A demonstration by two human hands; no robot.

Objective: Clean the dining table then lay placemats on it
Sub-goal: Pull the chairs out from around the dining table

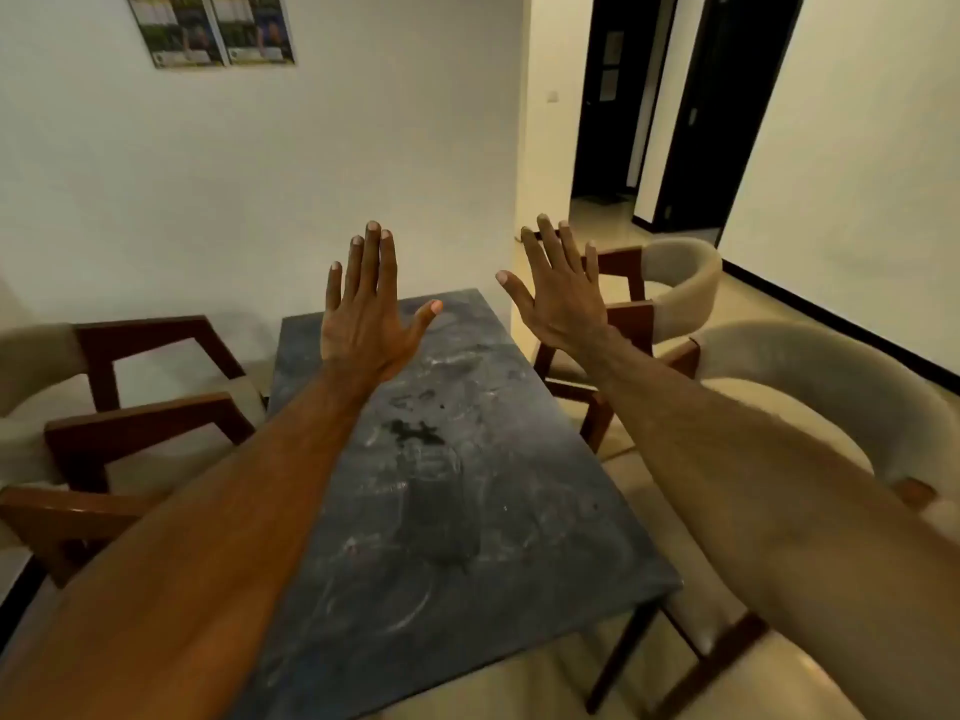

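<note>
Above the dining table [467, 485], both arms are stretching forward with the backs of the hands facing the camera. The left hand [363, 324] is hanging over the far left part of the tabletop, fingers straight and close together, thumb spread to the right, holding nothing. The right hand [561, 298] is hovering beyond the table's right edge, in front of the far right chair [680, 288], fingers fanned apart and straight, likewise grasping nothing. Neither hand is touching any surface, as far as this angle is showing.

The table is lying lengthwise away from the viewer, a rectangular slab of dark grey, stone-like material with a mottled, cloudy pattern. Pale smears and curved streaks are running across it, and a small dark blotch [410, 431] is sitting near the middle; whether that is a spill or part of the stone pattern is hard to tell. Dark legs are showing under the near right corner.

Chairs with reddish-brown wooden frames and rounded beige upholstered backs are standing on both sides: two on the left [156, 407], pushed close to the table edge, and a near right chair [810, 387] just beside the right forearm. Pale glossy floor tiles [519, 683] are reflecting light beneath. Two posters [213, 26] are hanging on the plain white far wall, and dark doorways [670, 101] are opening at far right.
</note>
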